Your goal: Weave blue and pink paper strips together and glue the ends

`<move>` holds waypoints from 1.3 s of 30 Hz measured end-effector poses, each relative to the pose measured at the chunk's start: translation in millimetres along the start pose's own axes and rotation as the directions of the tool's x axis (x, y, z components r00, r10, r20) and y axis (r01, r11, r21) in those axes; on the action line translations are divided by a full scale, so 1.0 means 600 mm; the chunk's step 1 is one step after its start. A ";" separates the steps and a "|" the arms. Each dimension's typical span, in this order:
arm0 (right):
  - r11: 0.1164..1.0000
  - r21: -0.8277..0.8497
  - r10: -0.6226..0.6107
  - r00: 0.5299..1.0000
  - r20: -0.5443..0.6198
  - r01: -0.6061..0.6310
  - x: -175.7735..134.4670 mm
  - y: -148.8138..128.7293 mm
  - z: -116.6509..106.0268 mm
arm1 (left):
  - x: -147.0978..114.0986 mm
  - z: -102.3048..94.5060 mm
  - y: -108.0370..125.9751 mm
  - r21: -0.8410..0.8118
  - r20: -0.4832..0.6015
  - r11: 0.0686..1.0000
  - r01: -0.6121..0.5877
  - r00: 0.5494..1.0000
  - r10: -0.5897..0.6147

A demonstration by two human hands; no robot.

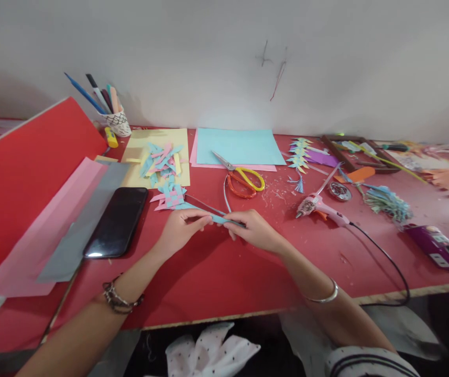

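Between my two hands, above the red table, a narrow blue paper strip is stretched. My left hand pinches its left part between thumb and fingers. The right end is pinched by my right hand, whose fingers partly hide it. Just beyond my left hand lies a woven pink and blue paper piece. Scissors with one yellow and one red handle rest past my hands, blades pointing to the far left. A pile of cut paper strips in pink, blue and yellow sits on a yellow sheet.
At left are a black phone, grey and pink sheets, a red board and a pen cup. Blue sheets lie at the back. A pink glue gun with a cord, a tassel and a purple power strip occupy the right.
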State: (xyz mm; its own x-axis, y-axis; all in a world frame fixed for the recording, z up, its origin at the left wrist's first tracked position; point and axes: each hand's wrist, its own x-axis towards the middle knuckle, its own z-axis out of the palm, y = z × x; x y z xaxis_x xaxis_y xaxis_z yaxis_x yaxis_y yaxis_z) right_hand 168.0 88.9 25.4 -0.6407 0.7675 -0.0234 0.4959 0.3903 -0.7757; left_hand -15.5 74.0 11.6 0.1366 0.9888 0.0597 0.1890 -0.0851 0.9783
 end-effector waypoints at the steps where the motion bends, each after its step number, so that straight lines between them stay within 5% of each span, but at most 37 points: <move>1: 1.000 0.008 0.008 1.000 -0.001 -0.008 0.000 0.000 -0.001 | 0.000 0.000 0.001 0.009 -0.008 1.000 0.004 1.000 -0.004; 13: 0.989 0.091 0.130 0.985 -0.112 -0.120 -0.007 0.008 -0.032 | 0.009 -0.020 -0.004 0.007 -0.227 0.998 0.066 0.972 -0.063; 22: 0.920 0.334 0.328 0.872 -0.362 -0.207 -0.006 0.013 -0.043 | 0.017 -0.025 -0.010 -0.109 -0.388 0.993 0.037 0.918 -0.077; 30: 0.930 0.343 0.276 0.864 -0.421 -0.130 -0.010 0.010 -0.045 | 0.023 -0.032 -0.025 -0.135 -0.397 0.991 0.011 0.915 -0.064; 39: 0.992 0.088 0.120 0.883 -0.453 -0.090 -0.014 0.007 -0.048 | 0.022 -0.033 -0.019 -0.137 -0.405 0.990 0.029 0.910 -0.083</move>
State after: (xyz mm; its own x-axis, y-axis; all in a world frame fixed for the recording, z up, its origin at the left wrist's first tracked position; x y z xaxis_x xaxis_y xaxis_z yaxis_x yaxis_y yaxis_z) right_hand 192.4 98.6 40.3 -0.2407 0.9553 0.1716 0.4982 0.2733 -0.8229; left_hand -35.3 90.6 5.1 -0.2856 0.9569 0.0533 0.0576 -0.0384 0.9976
